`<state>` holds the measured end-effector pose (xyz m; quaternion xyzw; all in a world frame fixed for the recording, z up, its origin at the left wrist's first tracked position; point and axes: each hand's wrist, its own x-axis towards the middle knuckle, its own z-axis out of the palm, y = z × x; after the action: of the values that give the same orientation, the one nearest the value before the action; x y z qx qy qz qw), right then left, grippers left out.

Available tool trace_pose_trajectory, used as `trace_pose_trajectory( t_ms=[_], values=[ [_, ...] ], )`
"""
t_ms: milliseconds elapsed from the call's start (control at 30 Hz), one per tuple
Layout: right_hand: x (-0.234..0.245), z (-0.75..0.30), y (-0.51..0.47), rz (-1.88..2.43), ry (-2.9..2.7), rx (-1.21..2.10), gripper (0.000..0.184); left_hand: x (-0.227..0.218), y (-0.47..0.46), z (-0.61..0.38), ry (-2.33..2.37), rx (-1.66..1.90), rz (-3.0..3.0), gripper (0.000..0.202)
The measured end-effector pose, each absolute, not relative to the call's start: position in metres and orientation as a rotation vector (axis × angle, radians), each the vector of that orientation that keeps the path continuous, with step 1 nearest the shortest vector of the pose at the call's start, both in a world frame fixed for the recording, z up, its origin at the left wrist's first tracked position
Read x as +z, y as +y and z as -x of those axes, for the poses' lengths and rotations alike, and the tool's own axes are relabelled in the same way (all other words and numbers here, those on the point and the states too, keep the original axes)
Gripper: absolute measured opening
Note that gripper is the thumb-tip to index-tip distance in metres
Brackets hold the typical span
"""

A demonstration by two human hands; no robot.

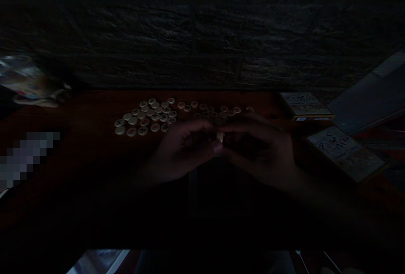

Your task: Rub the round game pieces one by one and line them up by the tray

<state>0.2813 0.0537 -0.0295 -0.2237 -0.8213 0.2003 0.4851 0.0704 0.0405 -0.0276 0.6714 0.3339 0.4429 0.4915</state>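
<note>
In the dim head view, my left hand and my right hand meet over the middle of the table. Between their fingertips is a small pale xiangqi piece, seen edge-on. My left thumb and forefinger pinch it, and the closed fingers of my right hand touch it from the other side. Just beyond my left hand, several round xiangqi pieces lie in a loose cluster, some with black or red characters. More pieces spread behind both hands, partly hidden by them.
Two flat printed boxes, one farther back and one nearer, lie at the right. A clear plastic bag or wrapper sits at the far left. The stone-like wall rises behind the reddish wooden table. Below my hands, a dark rectangular shape is barely visible.
</note>
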Motion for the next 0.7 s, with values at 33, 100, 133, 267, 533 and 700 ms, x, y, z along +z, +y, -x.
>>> trace_pose_trajectory(
  t_ms=[33,100,133,267,533,700],
  values=[
    [-0.0294,-0.2812,0.0537,0.540,-1.999,0.487,0.033,-0.0277,0.0406,-0.0705,0.796,1.073,-1.626,0.018],
    [-0.0291,-0.2809,0.0536,0.534,-2.001,0.486,0.033,-0.0280,0.0408,-0.0707,0.779,1.056,-1.604,0.016],
    [-0.0289,-0.2808,0.0535,0.534,-1.999,0.486,0.033,-0.0281,0.0408,-0.0707,0.781,1.045,-1.595,0.015],
    [-0.0286,-0.2806,0.0536,0.561,-1.993,0.494,0.034,-0.0286,0.0405,-0.0701,0.802,1.046,-1.620,0.013],
    [-0.0294,-0.2810,0.0542,0.567,-2.010,0.467,0.033,-0.0305,0.0401,-0.0692,0.780,1.076,-1.655,0.011],
    [-0.0301,-0.2815,0.0541,0.549,-2.004,0.473,0.032,-0.0285,0.0404,-0.0701,0.777,1.044,-1.631,0.013]
  ],
)
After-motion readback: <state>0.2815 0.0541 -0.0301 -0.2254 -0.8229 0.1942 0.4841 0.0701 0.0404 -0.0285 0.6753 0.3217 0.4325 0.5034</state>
